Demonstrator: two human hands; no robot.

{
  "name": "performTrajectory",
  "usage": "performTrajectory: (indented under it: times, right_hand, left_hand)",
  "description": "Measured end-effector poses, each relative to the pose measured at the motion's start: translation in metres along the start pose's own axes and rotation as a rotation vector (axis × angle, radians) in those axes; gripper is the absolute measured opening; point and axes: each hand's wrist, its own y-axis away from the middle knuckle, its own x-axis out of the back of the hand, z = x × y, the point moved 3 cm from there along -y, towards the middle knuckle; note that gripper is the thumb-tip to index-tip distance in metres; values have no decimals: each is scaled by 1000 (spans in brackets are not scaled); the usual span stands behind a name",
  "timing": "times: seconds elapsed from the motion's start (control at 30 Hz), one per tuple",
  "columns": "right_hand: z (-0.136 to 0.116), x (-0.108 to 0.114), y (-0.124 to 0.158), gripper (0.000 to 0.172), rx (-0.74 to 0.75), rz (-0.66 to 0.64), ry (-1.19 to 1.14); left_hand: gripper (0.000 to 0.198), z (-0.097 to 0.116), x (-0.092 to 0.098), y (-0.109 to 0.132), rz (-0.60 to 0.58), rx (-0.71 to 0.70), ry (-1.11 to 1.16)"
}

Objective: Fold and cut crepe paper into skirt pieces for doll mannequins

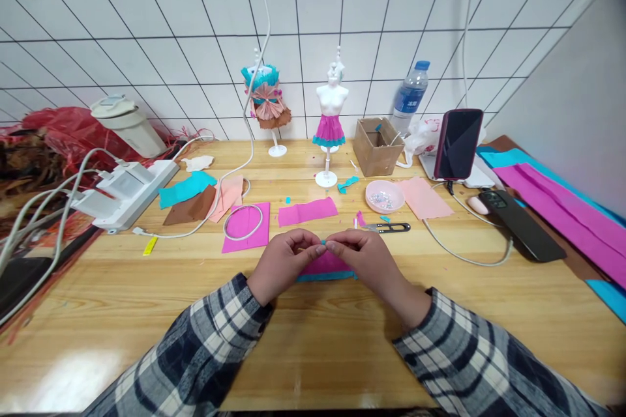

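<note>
- Fingers [313,250] of both hands meet tip to tip, pinched closed on a tiny teal scrap [323,243] held between the left hand [281,262] and the right hand [368,262].
- That scrap hovers just above a pink paper piece [323,266] with a teal lower edge, which lies flat on the table [313,345] and is partly covered by both hands.
- So small a scrap could, I judge, slip from the pinch if either hand pulls sideways. Among the teal and pink bits scattered on the table, it would be hard to find.
- Thin paper like this may tear or crease if the two pinches tug against each other.
- A wrist resting on the pink paper piece could drag it askew, since nothing pins it down.
- Snips [388,228] lie just beyond the right hand, and a pink bowl of beads [385,196] sits behind them. A careless forward reach might knock the bowl and spill the beads.
- A white cable [464,258] curves near the right sleeve and could snag on it.
</note>
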Motion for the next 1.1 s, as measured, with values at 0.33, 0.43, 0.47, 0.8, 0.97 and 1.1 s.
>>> performTrajectory:
  times: [0.33,0.43,0.47,0.8,0.97,1.1]
  right_hand:
    - [-2,3,-1,22,10,-31,70]
    - [-5,4,2,22,94,28,170]
    - [-6,3,3,20,122,40,190]
    - [-1,-2,1,13,39,-2,178]
    - [-2,-1,0,13,51,-36,228]
    - [-4,-1,1,12,51,-32,236]
  left_hand:
    - [17,7,1,2,21,-134,-172]
    - [15,9,2,4,53,-136,-232]
    - [15,11,2,4,59,-154,-267]
    - [12,15,1,7,52,-235,-398]
    - [12,12,2,6,48,-226,-379]
    - [12,12,1,6,35,-189,-363]
